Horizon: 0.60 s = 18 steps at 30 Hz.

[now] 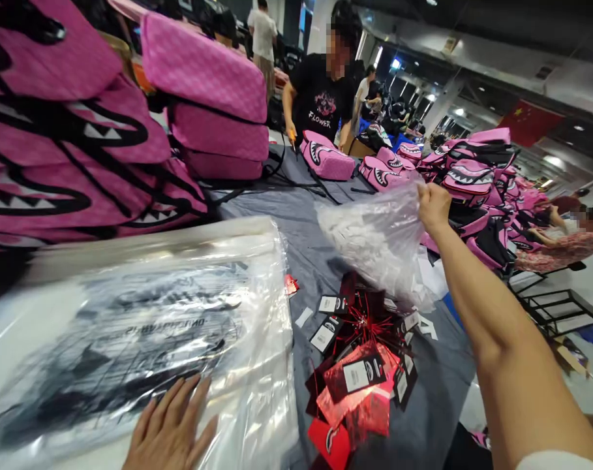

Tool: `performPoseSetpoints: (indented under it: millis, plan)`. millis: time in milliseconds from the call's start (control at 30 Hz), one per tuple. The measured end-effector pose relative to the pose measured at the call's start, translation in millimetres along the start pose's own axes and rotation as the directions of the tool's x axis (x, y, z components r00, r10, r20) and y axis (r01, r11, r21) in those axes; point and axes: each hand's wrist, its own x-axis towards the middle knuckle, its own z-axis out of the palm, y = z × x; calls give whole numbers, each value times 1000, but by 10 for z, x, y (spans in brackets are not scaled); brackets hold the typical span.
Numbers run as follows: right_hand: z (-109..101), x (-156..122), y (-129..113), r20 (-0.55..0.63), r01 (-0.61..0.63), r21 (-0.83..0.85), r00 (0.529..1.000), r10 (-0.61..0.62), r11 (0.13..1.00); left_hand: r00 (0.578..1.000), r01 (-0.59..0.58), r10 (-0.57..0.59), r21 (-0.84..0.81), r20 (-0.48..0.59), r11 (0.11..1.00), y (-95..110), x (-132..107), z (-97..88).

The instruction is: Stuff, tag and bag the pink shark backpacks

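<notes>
Plastic sheeting (144,339), clear and blurred with dark print, is lying on the grey table (301,222) under the flat, open left hand (171,427). Right hand (433,205) is pinching a crinkled clear bag (374,241), its contents indistinct.

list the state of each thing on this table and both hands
left hand: flat, fingers spread, pressing on the plastic sleeves
plastic sleeves: stacked flat, glossy
right hand: closed, gripping the clear bag
clear bag: lifted off the table, crumpled, holding white pieces
hang tags: loose heap, red and black
pink backpacks: piled, zipped shut
grey table: cloth-covered
</notes>
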Motion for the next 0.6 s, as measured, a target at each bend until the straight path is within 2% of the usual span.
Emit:
performPoseSetpoints:
  millis: [67, 133, 267, 367, 433, 500, 600]
  plan:
    - [-252, 70, -279, -21, 21, 54, 1000, -20, 998, 1000, 17, -17, 20, -6, 1000, 94, 59, -112]
    - [-525, 101, -571, -30, 4, 143, 1000, 1, 990, 998, 45, -45, 4, 43, 999, 175, 106, -192]
    - [-1059, 3, -1133, 27, -43, 286, 999, 37, 957, 962, 138, -108, -104, 251, 985, 274, 294, -347]
    - [-1346, -271, -1465, 58, -8, 292, 998, -9, 956, 914, 254, -134, -280, 383, 926, 276, 550, -527]
    - [-1428, -624, -1615, 107, 0, 274, 994, -30, 962, 913, 284, -131, -372, 386, 884, 251, 681, -676]
    - [-1394, -1151, -1717, 226, -35, 247, 974, -22, 968, 939, 245, -97, -441, 331, 864, 231, 689, -819]
    - [-1146, -2156, -1832, 379, -102, 226, 925, 9, 969, 964, 165, -14, -556, 266, 814, 267, 414, -929]
